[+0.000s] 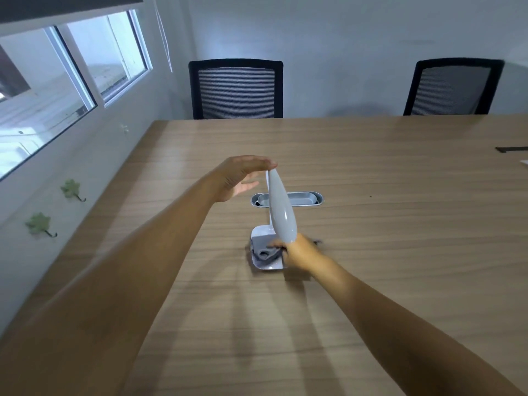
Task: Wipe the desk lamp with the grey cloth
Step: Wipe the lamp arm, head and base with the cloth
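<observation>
While the small white desk lamp with its long, glossy, pale-grey plastic head [281,208] stood on the light wood-grain surface [371,172], just in front of a metal cable tray [305,197] set into the wood, both hands were at it. The left hand [243,180] was open, palm hollowed, its fingertips [270,164] resting on the far tip of the head and steadying it rather than clasping. The right hand [300,251] had its grip closed on a bunched, soft grey cloth [265,251], pressed onto the lamp's flat square white base [267,260].

The lamp looked light and likely to tip or slide, and its smooth head probably slippery; holding it at the slim stem or pressing the base down seemed safest. The cloth, limp and pliable, should fold around curves easily.
</observation>
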